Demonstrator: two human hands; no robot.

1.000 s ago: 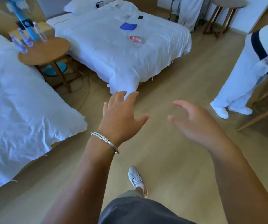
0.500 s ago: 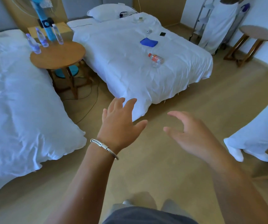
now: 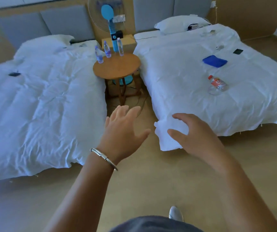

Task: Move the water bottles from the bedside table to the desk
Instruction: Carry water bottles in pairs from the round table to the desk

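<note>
Three clear water bottles stand upright at the back of a round wooden bedside table (image 3: 117, 68) between two beds: one on the left (image 3: 99, 54), one in the middle (image 3: 107, 49), one on the right (image 3: 120, 47). My left hand (image 3: 123, 131), with a silver bracelet on the wrist, is stretched forward with its fingers spread and holds nothing. My right hand (image 3: 194, 134) is also open and empty, hovering over the corner of the right bed. Both hands are well short of the table. The desk is out of sight.
White-covered beds lie left (image 3: 34, 106) and right (image 3: 218, 97) of a narrow aisle that leads to the table. On the right bed lie a red-labelled bottle (image 3: 217, 84) and a blue cloth (image 3: 214, 61). A blue fan (image 3: 111, 22) stands behind the table.
My view has swung left and come closer, so the table now sits straight ahead between the beds. The person in white at the right has left the view. Both hands stay open.
</note>
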